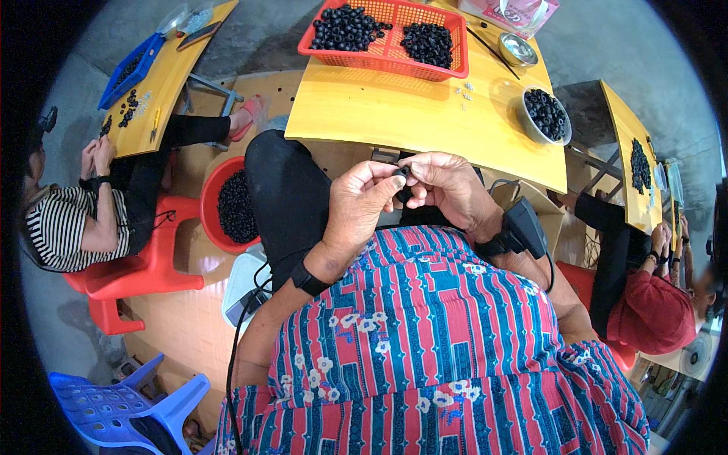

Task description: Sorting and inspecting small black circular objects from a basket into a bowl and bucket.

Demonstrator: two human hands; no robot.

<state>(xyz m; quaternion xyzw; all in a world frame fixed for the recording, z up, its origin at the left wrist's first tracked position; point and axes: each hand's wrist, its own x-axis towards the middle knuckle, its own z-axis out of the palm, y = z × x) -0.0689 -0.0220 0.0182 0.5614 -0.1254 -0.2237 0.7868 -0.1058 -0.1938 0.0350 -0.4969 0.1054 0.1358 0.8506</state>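
My left hand [366, 199] and my right hand [447, 188] meet in front of my chest, just off the near edge of the yellow table [364, 114]. Between their fingertips is a small black ring-like part [403, 195], pinched from both sides and partly covered by the fingers. On the table, a red two-part basket [387, 64] holds many similar black parts. A clear bowl [547, 115] of black parts stands near the table's right edge. Some tiny pale pieces [465, 92] lie in front of the basket.
A metal bowl [518, 50] and a dark stick [493, 48] lie at the back right, by a pink box [512, 14]. To my left stand a red tub [220, 205] of black parts and a red stool [144, 258]. People sit at yellow tables on both sides.
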